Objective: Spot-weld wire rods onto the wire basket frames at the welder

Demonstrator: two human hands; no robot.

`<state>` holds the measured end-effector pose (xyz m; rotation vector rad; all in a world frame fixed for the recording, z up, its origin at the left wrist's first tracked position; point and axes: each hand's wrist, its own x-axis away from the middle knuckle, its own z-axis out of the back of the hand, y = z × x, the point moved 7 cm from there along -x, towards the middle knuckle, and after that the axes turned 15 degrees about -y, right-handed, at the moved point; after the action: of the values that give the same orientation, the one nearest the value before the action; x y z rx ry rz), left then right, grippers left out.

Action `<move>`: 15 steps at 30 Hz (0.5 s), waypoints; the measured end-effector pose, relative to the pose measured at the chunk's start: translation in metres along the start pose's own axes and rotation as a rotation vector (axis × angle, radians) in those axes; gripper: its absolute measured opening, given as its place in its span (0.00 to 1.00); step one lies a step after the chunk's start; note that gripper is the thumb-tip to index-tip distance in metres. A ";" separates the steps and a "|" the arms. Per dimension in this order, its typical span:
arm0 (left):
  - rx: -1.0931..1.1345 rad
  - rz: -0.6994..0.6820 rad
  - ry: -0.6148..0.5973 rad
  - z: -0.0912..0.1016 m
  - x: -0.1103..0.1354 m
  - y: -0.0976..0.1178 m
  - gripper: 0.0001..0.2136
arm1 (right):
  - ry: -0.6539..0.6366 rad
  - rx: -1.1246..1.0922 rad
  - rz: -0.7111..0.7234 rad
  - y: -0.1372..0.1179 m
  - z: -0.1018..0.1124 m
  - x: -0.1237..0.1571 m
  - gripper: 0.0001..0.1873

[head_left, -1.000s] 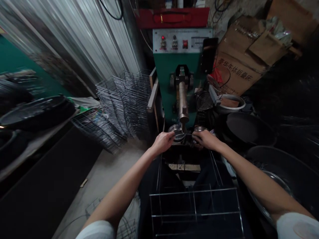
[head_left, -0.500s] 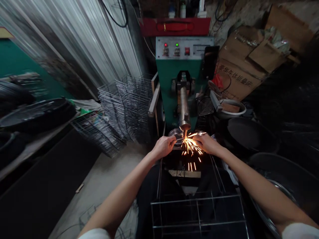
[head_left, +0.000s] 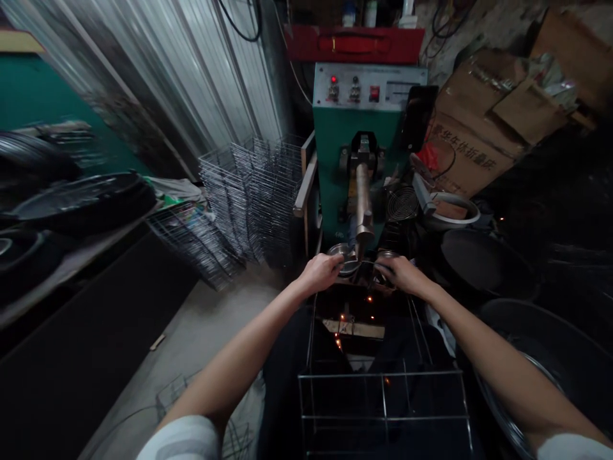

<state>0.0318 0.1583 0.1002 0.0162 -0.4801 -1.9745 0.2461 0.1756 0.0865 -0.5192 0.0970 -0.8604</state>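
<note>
A wire basket frame point(head_left: 383, 377) runs from my lap up to the green spot-welding machine point(head_left: 357, 128). My left hand point(head_left: 322, 273) is closed on the frame's far end, left of the electrode arm point(head_left: 363, 203). My right hand point(head_left: 403, 275) grips the same end on the right. The electrode tip sits just above the wire between my hands. A few dying sparks glow below the weld spot. Two small metal dishes point(head_left: 338, 250) lie behind my hands.
Stacked wire racks point(head_left: 249, 191) lean by the corrugated wall on the left. Dark round pans point(head_left: 76, 204) sit on a bench at left, more pans point(head_left: 479, 255) at right. Cardboard boxes point(head_left: 479, 128) stand beside the machine. A fan grille point(head_left: 401, 203) is close to the electrode.
The burst of sparks at the electrode half a second ago has died to a few embers. The green lamp has gone out. Both hands keep their grip on the wire frame.
</note>
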 end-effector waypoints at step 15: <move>0.110 -0.036 0.045 -0.001 0.002 0.005 0.12 | 0.060 -0.080 -0.049 0.006 -0.002 0.003 0.19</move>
<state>0.0356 0.1547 0.1017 0.1388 -0.5622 -1.9769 0.2514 0.1757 0.0826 -0.5726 0.1741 -0.9230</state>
